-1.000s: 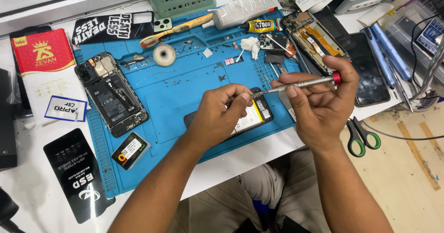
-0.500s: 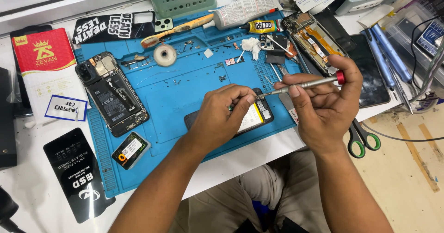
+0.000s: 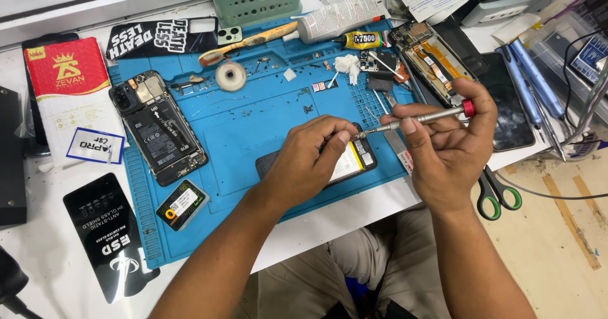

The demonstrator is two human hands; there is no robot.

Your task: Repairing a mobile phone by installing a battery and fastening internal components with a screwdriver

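A red-and-white packet [image 3: 69,97] lies at the blue mat's [image 3: 253,135] left edge, a black glossy packet [image 3: 111,237] below it, a small black label [image 3: 182,203] on the mat's lower corner. Mid-mat lies an opened phone [image 3: 354,161], yellow-edged battery showing. The left hand [image 3: 310,161] rests on it, fingertips pinched together. The right hand [image 3: 449,145] closes around a slim silver screwdriver [image 3: 421,118], red-capped, tip at the phone.

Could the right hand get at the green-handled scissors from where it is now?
Probably yes: the scissors lie uncovered at the table edge just below the right hand, nothing between them. But that hand holds a screwdriver, so it isn't free.
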